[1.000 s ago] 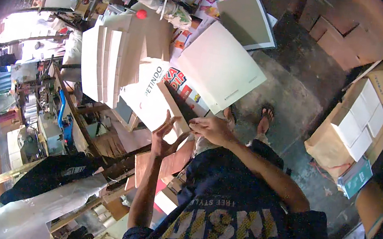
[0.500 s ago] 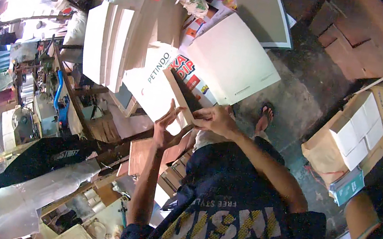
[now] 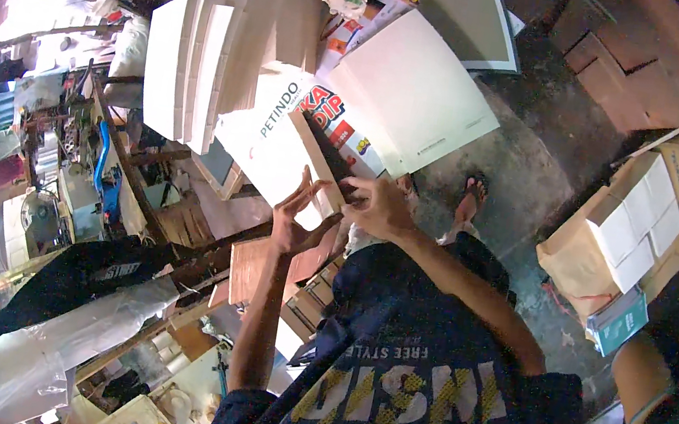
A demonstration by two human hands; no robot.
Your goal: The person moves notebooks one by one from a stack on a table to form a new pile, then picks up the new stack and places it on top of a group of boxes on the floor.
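Just ahead of my lap lies a thick book-like block (image 3: 315, 163) with a pale long edge and a dark upper face, resting on white printed sheets (image 3: 258, 143). My left hand (image 3: 295, 218) is at its near end, fingers along the pale side and thumb across the corner, steadying it. On the other side, my right hand (image 3: 380, 207) has bent fingers at the near right edge; its fingertips are partly hidden, so whether they pinch anything is unclear. Tall stacks of pale board or paper (image 3: 189, 71) stand beyond my left hand, and a large cream sheet (image 3: 414, 92) lies beyond the right.
A grey framed panel (image 3: 465, 16) lies at the far side. To the right, an open carton (image 3: 571, 247) bears white blocks (image 3: 636, 221) and a teal box (image 3: 620, 322). Cluttered tools and a blue curved piece (image 3: 101, 159) fill the left, with clear plastic sheeting (image 3: 17, 370) nearer.
My right fingers have shifted slightly farther along the block's edge and spread a little. My left hand stays at the near end. The whole view has shifted slightly.
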